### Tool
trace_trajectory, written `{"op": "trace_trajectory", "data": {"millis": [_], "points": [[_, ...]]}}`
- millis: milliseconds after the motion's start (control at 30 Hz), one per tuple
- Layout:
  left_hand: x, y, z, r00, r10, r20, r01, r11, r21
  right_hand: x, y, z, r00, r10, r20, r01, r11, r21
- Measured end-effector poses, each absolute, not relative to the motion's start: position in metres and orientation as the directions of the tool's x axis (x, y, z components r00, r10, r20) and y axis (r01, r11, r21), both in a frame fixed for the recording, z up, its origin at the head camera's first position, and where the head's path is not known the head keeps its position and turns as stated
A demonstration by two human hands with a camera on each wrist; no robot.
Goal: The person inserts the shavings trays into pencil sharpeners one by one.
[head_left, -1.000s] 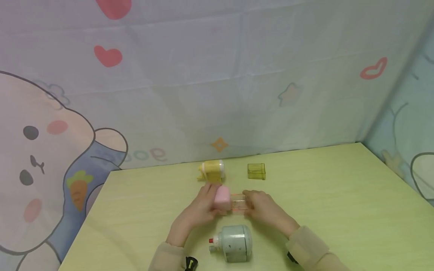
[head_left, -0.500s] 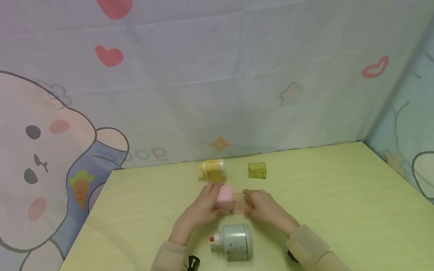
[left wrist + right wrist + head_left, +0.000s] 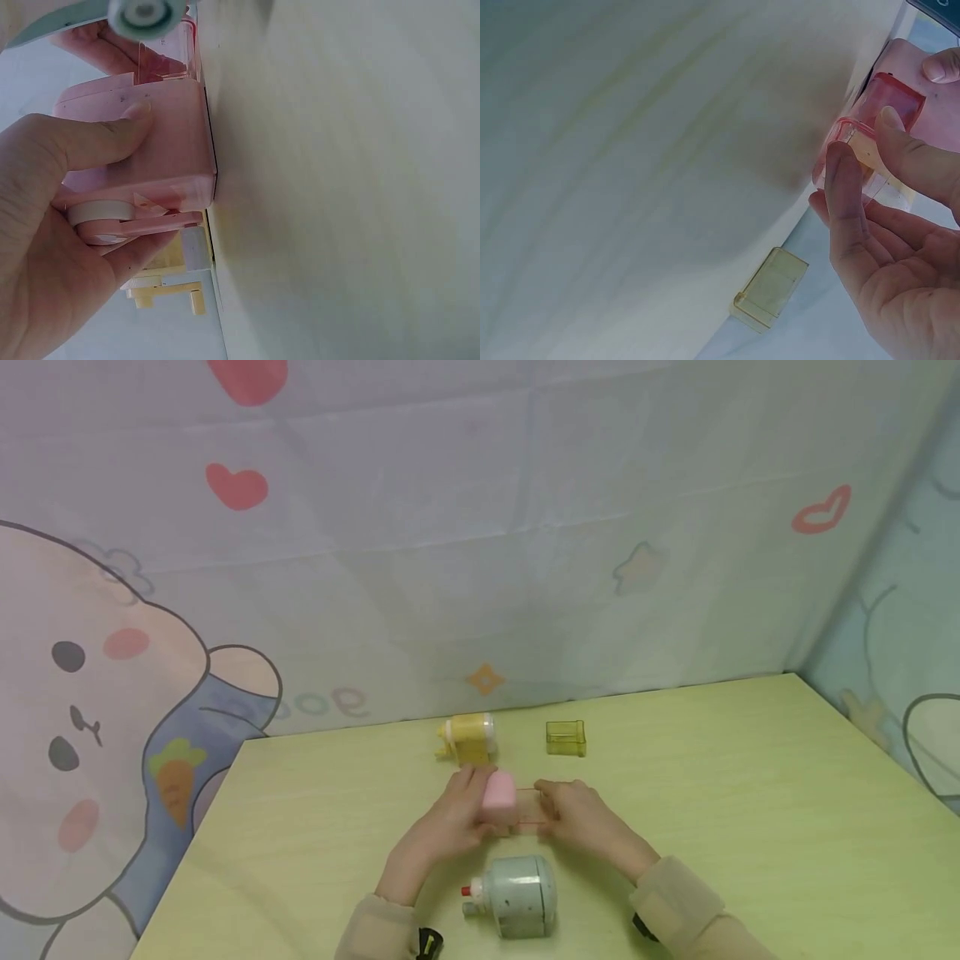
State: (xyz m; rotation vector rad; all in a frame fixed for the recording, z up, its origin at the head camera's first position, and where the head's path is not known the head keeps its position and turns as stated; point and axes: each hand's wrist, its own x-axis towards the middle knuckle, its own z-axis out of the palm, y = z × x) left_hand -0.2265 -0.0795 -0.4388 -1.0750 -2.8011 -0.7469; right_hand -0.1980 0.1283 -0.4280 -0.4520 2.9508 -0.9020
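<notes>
My left hand (image 3: 450, 818) grips a pink crank pencil sharpener (image 3: 498, 799) low over the table. In the left wrist view its thumb lies along one side of the body, with the crank handle (image 3: 161, 223) beside the fingers. Thumb and fingers of my right hand (image 3: 591, 822) hold a clear, pink-tinted shavings drawer (image 3: 530, 810) by its outer end. That drawer reaches the sharpener's right end, and part of its length still shows between the hands. In the right wrist view the drawer overlaps the red-edged opening (image 3: 896, 101) of the pink body.
A grey-green crank sharpener (image 3: 522, 897) lies between my forearms, close to me. Behind the hands lie a yellow crank sharpener (image 3: 471, 737) and, to its right, a clear yellow drawer (image 3: 566, 738). A printed cloth (image 3: 420, 568) hangs along the table's back edge.
The pink sharpener and my left hand have shifted slightly right, towards the drawer, so a shorter length of drawer shows. My right hand has stayed nearly still.
</notes>
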Motion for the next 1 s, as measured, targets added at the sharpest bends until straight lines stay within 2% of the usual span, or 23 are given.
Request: {"op": "trace_trajectory", "data": {"millis": [1000], "points": [[-0.224,-0.075,-0.434,-0.736,0.638,0.226,0.673,0.654,0.345,-0.203,0.116,-0.431,-0.955,-0.286,0.073,-0.273,0.761,-0.588]]}}
